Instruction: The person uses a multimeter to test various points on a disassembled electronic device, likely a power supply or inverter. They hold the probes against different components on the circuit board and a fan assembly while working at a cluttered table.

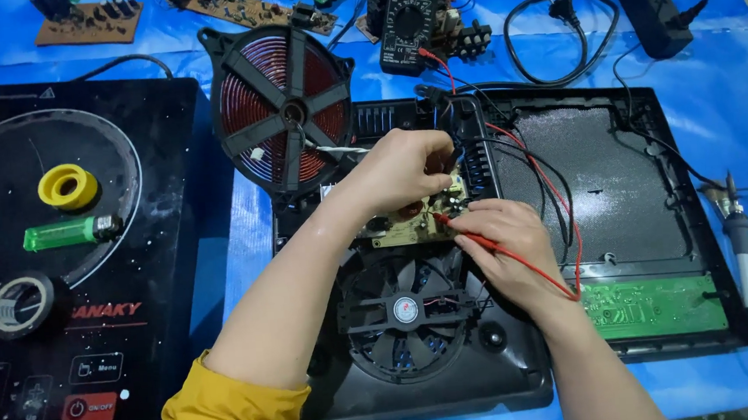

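An opened induction cooker base (600, 177) lies in front of me on a blue sheet. My left hand (402, 168) is closed over a black probe, pressed to a tan circuit board (410, 225) inside the base. My right hand (503, 236) pinches a red probe (459, 230) whose tip touches the same board. Red and black leads run up to a black multimeter (409, 19). A black cooling fan (405, 309) sits just below the board. A copper coil disc (284, 111) is tilted up at the base's back left.
A black glass cooktop panel (131, 253) lies at left with a yellow tape roll (67, 186), a green lighter (64, 232) and a black tape roll (19, 305) on it. A soldering iron (738, 237) rests at right. Loose boards, a power cord (564, 34) and an adapter (651, 6) lie behind.
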